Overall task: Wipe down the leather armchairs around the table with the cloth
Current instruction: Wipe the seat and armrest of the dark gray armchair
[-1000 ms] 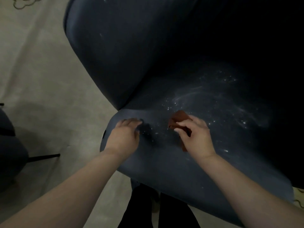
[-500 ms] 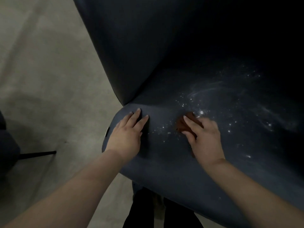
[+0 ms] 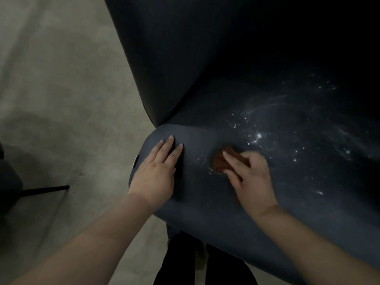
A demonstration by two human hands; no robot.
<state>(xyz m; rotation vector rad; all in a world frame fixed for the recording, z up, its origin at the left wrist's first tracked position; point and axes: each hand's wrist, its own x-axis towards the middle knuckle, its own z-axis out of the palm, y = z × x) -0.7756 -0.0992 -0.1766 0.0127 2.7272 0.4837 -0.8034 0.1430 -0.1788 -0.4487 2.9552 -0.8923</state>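
Observation:
A dark blue leather armchair fills the view, with its seat (image 3: 205, 212) below and its backrest (image 3: 174, 68) rising behind. White specks and smears (image 3: 258, 136) lie scattered over the seat. My right hand (image 3: 253, 182) holds a small brown cloth (image 3: 219, 163) and presses it onto the seat just left of the specks; the fingers cover most of it. My left hand (image 3: 156, 171) rests flat on the seat's front left corner, fingers straight, holding nothing.
Pale grey floor (image 3: 61, 99) lies to the left of the chair. A second dark chair (image 3: 8, 182) with a thin black leg (image 3: 45, 190) stands at the left edge. My dark trouser legs (image 3: 181, 264) are right against the seat front.
My left hand's fingers uncurled from the seat edge and now lie flat. My right hand slid the cloth slightly towards the seat front and left. The view shifted closer.

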